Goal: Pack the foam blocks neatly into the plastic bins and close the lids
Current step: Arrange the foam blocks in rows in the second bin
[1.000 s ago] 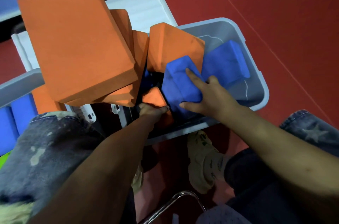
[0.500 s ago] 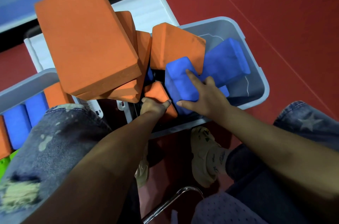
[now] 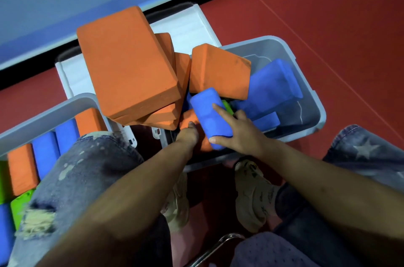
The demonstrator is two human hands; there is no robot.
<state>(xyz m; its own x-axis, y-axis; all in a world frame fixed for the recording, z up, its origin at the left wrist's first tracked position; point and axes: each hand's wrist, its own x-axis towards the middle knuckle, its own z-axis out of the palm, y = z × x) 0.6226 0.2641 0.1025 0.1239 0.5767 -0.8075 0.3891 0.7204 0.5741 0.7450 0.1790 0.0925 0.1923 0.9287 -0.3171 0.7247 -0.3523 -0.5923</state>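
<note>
**Both hands in the right-hand bin, a blue block held**

The right hand has its grip wrapped over a blue foam block: the forefinger lies straight along the top face, the thumb is tucked under the near end, and the other fingers curl round the far side. The block stands tilted at the near edge of the grey plastic bin, which sits on the red floor.

The left hand reaches into the same bin just beside the blue block, its fingers bent down onto a small orange block; whether that grip pinches or only presses cannot be told, since the fingertips are hidden.

A large orange block leans over the bin's left rim on top of more orange slabs. An orange wedge-like block stands behind the held block, and a second blue block lies slanted toward the bin's far right side. A sliver of green foam shows between them.

A second bin at the left holds orange, blue and green blocks set side by side. A white lid lies flat behind both bins.
</note>
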